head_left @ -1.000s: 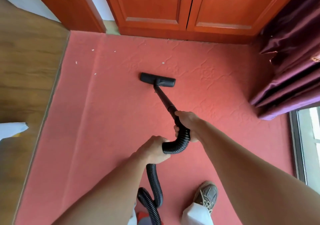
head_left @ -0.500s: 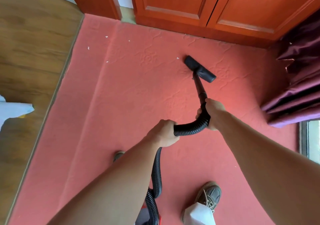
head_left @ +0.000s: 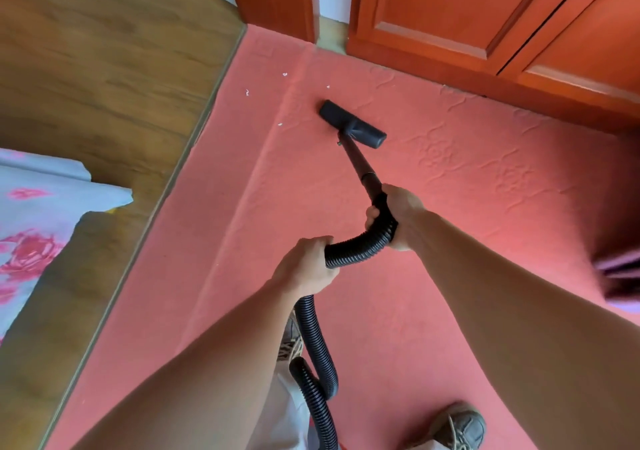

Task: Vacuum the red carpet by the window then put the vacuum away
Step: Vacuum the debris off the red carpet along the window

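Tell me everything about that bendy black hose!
The hose is black, ribbed, plastic-looking and bendy. It joins the stiff tube where the right hand grips it, curves over to the left hand, which also holds it, then hangs down and loops beside the person's legs above the red carpet.

No readable text, label, brand, number or sign appears on anything in view.

nozzle (head_left: 352, 123) on carpet (head_left: 450, 207), cabinet (head_left: 485, 27) behind
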